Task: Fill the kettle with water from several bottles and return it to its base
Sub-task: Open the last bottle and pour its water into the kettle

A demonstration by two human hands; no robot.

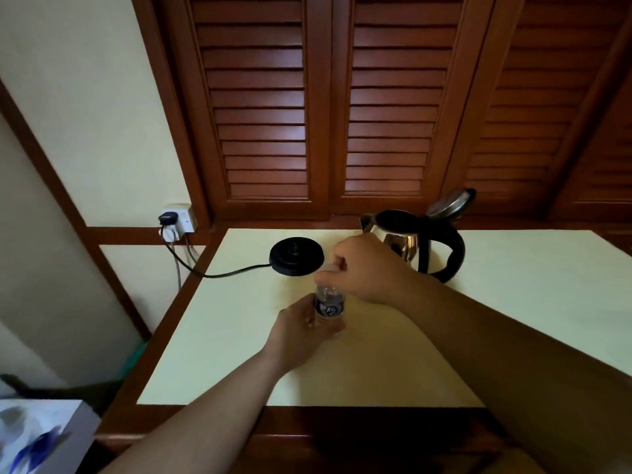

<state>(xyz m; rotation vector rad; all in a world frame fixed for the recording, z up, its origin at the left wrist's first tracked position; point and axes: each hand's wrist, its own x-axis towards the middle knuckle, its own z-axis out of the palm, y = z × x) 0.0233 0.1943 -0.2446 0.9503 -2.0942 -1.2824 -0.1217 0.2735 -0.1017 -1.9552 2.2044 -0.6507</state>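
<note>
Bottle (329, 304): dark blue label band around the clear body, bearing a pale round logo; its characters are too blurred and small to read. Box (37, 436) at lower left: blue and grey print, smeared, no letters made out. No other text, brand or number legible anywhere.

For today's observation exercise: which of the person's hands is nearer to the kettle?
Right. The right hand grips the bottle cap just in front of the kettle; the left hand holds the bottle's body, farther away.
</note>
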